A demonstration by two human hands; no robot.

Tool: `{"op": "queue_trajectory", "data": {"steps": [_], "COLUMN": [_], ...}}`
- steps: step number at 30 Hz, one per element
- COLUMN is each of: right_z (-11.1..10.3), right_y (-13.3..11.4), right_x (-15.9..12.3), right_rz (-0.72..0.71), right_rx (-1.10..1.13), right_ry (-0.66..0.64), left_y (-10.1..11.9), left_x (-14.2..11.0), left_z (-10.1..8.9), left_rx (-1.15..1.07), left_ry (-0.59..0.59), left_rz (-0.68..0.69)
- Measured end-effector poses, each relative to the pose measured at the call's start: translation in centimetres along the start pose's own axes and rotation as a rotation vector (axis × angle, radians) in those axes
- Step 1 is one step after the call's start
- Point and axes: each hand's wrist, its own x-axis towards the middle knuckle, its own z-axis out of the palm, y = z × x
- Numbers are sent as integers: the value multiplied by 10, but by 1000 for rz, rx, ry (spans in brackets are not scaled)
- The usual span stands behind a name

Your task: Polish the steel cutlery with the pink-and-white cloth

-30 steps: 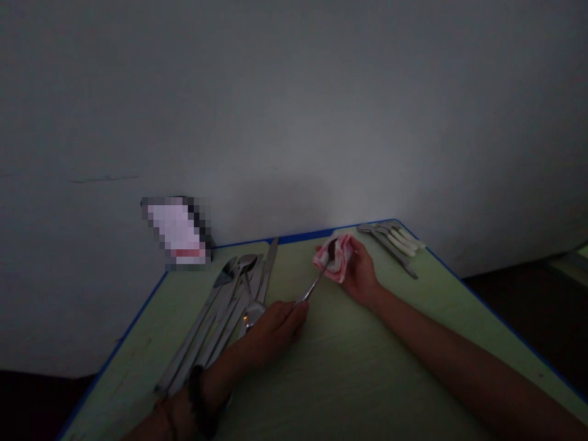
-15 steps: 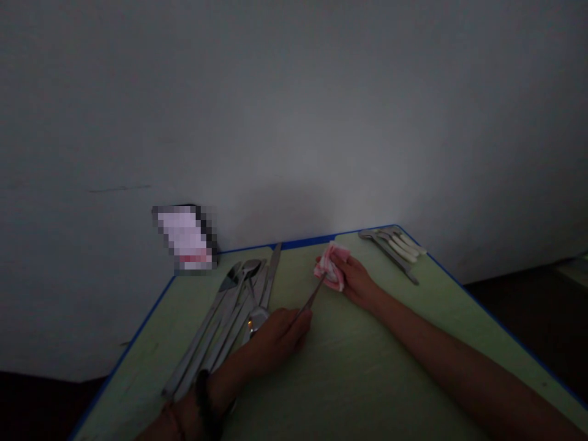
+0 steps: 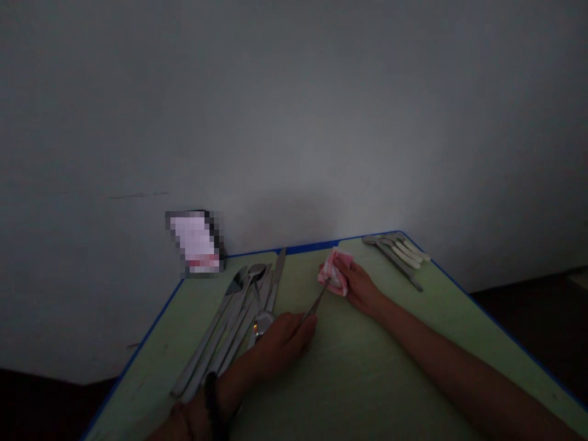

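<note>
My left hand (image 3: pixel 287 343) is closed around one end of a slim metal piece of cutlery (image 3: pixel 316 302). Its far end disappears into a pink-and-white cloth (image 3: pixel 337 272), so I cannot tell its kind. My right hand (image 3: pixel 361 285) grips the cloth, fingers folded round it at the cutlery's tip. Just left of my left hand lies a group of long metal cutlery (image 3: pixel 225 324), with spoon bowls (image 3: pixel 257 271) among the pieces and a knife-like flat blade (image 3: pixel 278 275) at the right. My left forearm hides part of the group.
At the table's far right corner lie a metal spoon (image 3: pixel 392 260) and several white-handled pieces of cutlery (image 3: pixel 407 252). A blurred-out phone-like device (image 3: pixel 197 242) leans at the back left. The green table (image 3: pixel 367 380) has a blue edge and meets a grey wall (image 3: pixel 294 122).
The whole view has shifted slightly, so things appear a little further right and lower. Both hands keep nearly the same hold on the cutlery and the cloth.
</note>
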Motion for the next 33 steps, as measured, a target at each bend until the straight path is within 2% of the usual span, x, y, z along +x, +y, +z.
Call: {"op": "queue_trajectory", "data": {"steps": [8,15,27,33], "right_z": [-2,-3,-1,-2], "right_y": [4,3,1,-1], "right_x": [3,3,2,1], "right_rz": [-1,-12,-13,56], "right_rx": [14,-26,-46,1], "right_ry": [5,-10,1,-17], "left_y": [-1,-2,0,-4], "left_x": [-1,-2,0,0], "left_z": [-2,2,0,2], "left_rx": [-38,57,28,2], "left_ry": [-34,38,15,32], "left_rz": [-8,0,12,36]}}
